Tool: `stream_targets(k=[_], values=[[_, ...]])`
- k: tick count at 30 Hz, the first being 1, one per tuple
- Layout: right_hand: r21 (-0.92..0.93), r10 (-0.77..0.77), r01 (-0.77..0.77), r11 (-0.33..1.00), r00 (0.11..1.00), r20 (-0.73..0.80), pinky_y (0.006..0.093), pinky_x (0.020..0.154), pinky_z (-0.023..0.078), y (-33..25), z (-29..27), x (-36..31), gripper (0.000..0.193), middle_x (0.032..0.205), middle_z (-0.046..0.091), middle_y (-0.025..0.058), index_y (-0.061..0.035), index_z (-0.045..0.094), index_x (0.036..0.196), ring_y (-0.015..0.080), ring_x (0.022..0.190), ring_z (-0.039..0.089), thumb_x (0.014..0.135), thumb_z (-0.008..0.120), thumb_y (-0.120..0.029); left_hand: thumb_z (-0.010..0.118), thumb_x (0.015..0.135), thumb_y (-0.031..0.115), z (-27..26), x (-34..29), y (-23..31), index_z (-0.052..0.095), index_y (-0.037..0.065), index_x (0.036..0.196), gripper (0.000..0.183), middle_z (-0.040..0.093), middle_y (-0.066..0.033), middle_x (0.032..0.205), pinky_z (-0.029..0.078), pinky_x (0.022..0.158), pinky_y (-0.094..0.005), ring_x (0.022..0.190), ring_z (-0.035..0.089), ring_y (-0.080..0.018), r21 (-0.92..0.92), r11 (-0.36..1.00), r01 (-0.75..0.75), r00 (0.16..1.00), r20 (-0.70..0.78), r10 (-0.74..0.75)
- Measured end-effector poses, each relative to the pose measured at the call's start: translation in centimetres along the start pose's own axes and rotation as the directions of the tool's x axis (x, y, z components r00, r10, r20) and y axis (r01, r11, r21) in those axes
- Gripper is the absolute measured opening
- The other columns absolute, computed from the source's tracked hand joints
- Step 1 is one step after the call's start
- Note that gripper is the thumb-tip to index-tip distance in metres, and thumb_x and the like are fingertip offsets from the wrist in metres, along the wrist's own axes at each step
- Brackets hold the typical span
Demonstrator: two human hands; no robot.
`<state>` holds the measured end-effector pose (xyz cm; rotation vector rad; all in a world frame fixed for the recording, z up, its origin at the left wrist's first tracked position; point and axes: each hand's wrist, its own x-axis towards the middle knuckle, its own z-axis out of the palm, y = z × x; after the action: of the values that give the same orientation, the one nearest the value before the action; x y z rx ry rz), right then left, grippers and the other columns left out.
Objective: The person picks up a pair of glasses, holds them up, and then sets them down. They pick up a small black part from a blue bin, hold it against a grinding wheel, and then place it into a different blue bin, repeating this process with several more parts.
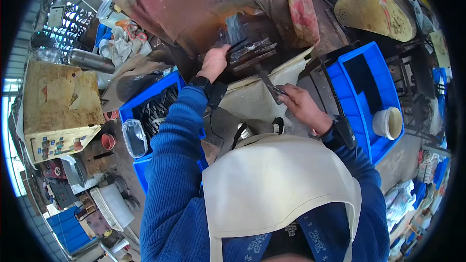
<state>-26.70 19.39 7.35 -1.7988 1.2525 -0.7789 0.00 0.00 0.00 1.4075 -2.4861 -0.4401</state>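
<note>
Downward from the head, the view shows the left hand [214,63] with its grip closed on one end of a slim dark piece [237,45], which points over a worn dark block [253,53] near a draped reddish cloth [194,2]. Nearer the body, the right hand [304,107] has its grip pinched on a flat dark strip [268,84], held slantwise, its far end near the block. Blue bins flank the arms: the left bin [150,90] contains dark metal pieces [160,109], the right bin [387,73] a whitish tub [381,122].
</note>
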Motion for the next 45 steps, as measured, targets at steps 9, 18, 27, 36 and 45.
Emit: stream_targets(k=[9, 18, 27, 36, 45], values=[[-0.077, -0.117, 0.117, 0.99, 0.993, -0.001, 0.0419, 0.073, 0.05, 0.9, 0.3, -0.7, 0.031, 0.09, 0.061, 0.0184, -0.003, 0.06, 0.116, 0.0378, 0.083, 0.061, 0.089, 0.063, -0.017, 0.05, 0.08, -0.003, 1.6, 0.9, -1.4, 0.064, 0.011, 0.115, 0.04, 0.065, -0.022, 0.104, 0.048, 0.087, -0.0458, 0.098, 0.061, -0.0396, -0.054, 0.984, -0.167, 0.985, 0.031, 0.169], [-0.233, -0.218, 0.205, 0.951, 0.975, -0.033, 0.0393, 0.063, 0.051, 0.9, 0.9, -0.9, 0.033, 0.082, 0.06, 0.0116, -0.0074, 0.062, 0.115, 0.0316, 0.071, 0.062, 0.083, 0.069, -0.015, 0.05, 0.082, -0.001, -1.3, -0.9, -0.3, 0.062, 0.009, 0.118, 0.039, 0.063, -0.0187, 0.107, 0.049, 0.087, -0.044, 0.101, 0.06, -0.0376, -0.03, 0.985, -0.171, 0.983, 0.063, 0.172], [-0.281, -0.326, 0.25, 0.926, 0.906, -0.268, 0.0348, 0.064, 0.05, -2.5, -0.8, 7.4, 0.024, 0.085, 0.062, 0.0158, -0.0014, 0.065, 0.105, 0.0292, 0.072, 0.062, 0.082, 0.068, -0.005, 0.059, 0.08, -0.002, -6.8, -8.1, 0.6, 0.061, 0.004, 0.115, 0.035, 0.062, -0.0197, 0.1, 0.051, 0.082, -0.0427, 0.095, 0.061, -0.0381, -0.235, 0.972, -0.019, 0.865, -0.491, -0.102], [-0.143, -0.228, 0.192, 0.971, 0.924, -0.308, 0.0355, 0.076, 0.048, -4.3, -4.3, 28.8, 0.032, 0.085, 0.066, 0.0189, 0.001, 0.065, 0.101, 0.0308, 0.082, 0.065, 0.09, 0.063, -0.029, 0.06, 0.077, -0.006, -21.7, -21.6, 2.5, 0.065, 0.006, 0.109, 0.034, 0.066, -0.0157, 0.097, 0.052, 0.078, -0.0407, 0.09, 0.064, -0.0336, 0.104, 0.968, 0.226, 0.517, -0.856, -0.029], [-0.265, -0.235, 0.162, 0.951, 0.933, -0.272, 0.0338, 0.072, 0.046, -1.0, -5.2, 36.7, 0.031, 0.078, 0.066, 0.0121, 0.0012, 0.066, 0.1, 0.0198, 0.077, 0.063, 0.088, 0.065, -0.028, 0.06, 0.082, 0.005, -47.3, -32.2, 1.2, 0.068, 0.013, 0.108, 0.028, 0.064, -0.0089, 0.1, 0.05, 0.079, -0.0385, 0.089, 0.061, -0.0301, 0.432, 0.463, 0.774, 0.313, -0.897, 0.314]])
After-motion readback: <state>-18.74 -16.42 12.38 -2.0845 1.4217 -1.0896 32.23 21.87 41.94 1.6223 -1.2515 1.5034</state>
